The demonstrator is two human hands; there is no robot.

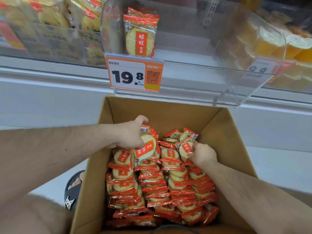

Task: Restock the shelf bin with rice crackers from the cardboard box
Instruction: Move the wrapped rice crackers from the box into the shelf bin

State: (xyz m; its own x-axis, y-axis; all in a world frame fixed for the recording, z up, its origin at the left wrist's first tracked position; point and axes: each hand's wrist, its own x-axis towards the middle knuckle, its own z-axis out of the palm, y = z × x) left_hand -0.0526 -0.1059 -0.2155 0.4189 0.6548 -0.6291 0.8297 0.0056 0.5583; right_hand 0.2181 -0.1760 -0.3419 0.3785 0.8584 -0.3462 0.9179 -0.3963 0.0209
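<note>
Hands are both down in the cardboard box [224,132], which sits open on the floor right under the shelf. The left hand [130,134] is curled around a rice cracker packet [146,147] at the far left end of the box, thumb up top and fingers wrapped over the wrapper, and the packet is tilted up out of the rows. The right hand [203,153] is pinching another packet [186,148] over on the far right side, also lifted a bit above the rest.

Box is pretty much packed: four rows or so of red and clear packets [160,191] stacked on edge, running from the near end to the far end.

Up above, the clear plastic shelf bin [244,88] is nearly bare. Just a couple of packets [139,35] standing upright against its left wall, and most of the bin floor is showing. An orange price tag [135,75] reading 19.8 is clipped on the bin's front lip at the left.

Neighbouring bins hold other snacks: yellowish packs [50,16] to the left, orange ones [276,46] to the right, both blurry. A foot in a black slide sandal [73,191] is on the floor just left of the box.
</note>
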